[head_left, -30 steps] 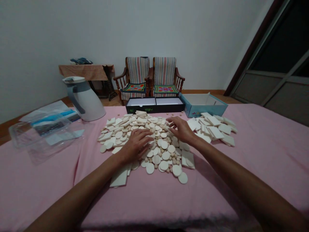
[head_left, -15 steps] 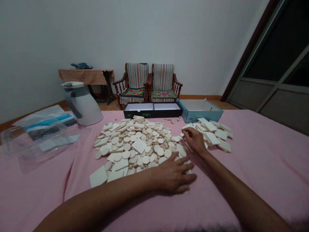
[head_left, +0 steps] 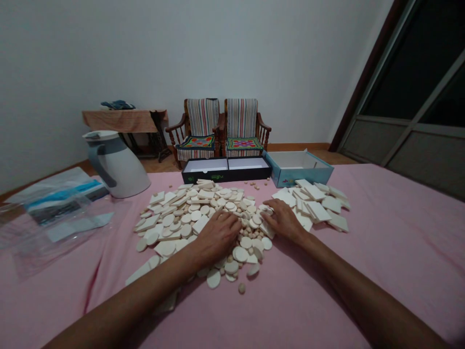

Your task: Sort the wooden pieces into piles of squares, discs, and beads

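A wide heap of pale wooden discs, square tiles and small beads (head_left: 186,218) lies on the pink cloth. Over its middle rests my left hand (head_left: 220,236), fingers bent down onto the pieces and close together; what they hold, if anything, is hidden. My right hand (head_left: 285,220) touches the heap's right edge, its fingers curled around pale pieces that I cannot make out clearly. Just beyond that hand is a smaller pile of square tiles (head_left: 317,212). A single bead (head_left: 241,288) sits near the front of the heap.
A black divided tray (head_left: 227,175) and a light blue box (head_left: 303,175) stand behind the heap. At the left are a white and grey jug (head_left: 127,169) and clear plastic packaging (head_left: 72,228). Two chairs (head_left: 223,126) stand beyond the cloth.
My left hand has moved left and away from me, from spread fingers to bent ones on the heap. My right hand has shifted slightly left and nearer. Discs and beads show at the front right.
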Demonstrator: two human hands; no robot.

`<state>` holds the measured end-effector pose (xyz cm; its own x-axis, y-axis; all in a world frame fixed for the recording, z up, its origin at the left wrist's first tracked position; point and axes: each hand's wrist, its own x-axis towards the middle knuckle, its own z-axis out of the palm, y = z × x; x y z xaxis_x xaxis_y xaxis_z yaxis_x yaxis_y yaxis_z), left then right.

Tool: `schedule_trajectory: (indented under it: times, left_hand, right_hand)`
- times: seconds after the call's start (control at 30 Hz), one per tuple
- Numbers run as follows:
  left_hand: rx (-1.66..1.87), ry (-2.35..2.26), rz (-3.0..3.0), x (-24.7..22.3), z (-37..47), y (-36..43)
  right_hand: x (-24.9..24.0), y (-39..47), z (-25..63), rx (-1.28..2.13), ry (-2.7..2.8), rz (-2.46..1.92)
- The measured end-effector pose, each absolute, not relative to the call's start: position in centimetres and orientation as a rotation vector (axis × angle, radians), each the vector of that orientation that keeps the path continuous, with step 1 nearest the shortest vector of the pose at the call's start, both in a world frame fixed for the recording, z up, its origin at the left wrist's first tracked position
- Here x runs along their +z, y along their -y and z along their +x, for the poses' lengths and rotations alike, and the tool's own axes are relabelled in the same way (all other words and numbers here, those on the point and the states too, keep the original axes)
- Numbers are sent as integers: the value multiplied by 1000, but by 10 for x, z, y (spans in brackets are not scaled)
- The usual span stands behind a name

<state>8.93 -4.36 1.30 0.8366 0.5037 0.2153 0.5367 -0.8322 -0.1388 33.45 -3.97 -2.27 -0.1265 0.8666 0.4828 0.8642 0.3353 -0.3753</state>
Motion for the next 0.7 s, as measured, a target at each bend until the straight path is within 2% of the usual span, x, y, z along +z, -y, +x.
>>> schedule_trajectory:
  times: [0.13,0.37,0.5,0.7]
  left_hand:
    - [-294,959,-2757,17,69,18]
    - [-592,1157,-2808,33,72,-27]
    - [-470,1203,-2892,31,94,-76]
    - [-163,1113,-3056,11,135,-135]
  right_hand:
    - [-16,24,319,-8,2157,-1656]
    - [-19,5,289,266,2279,-1611]
    - [-11,16,276,413,2345,-1429]
    - [10,26,278,440,2387,-1286]
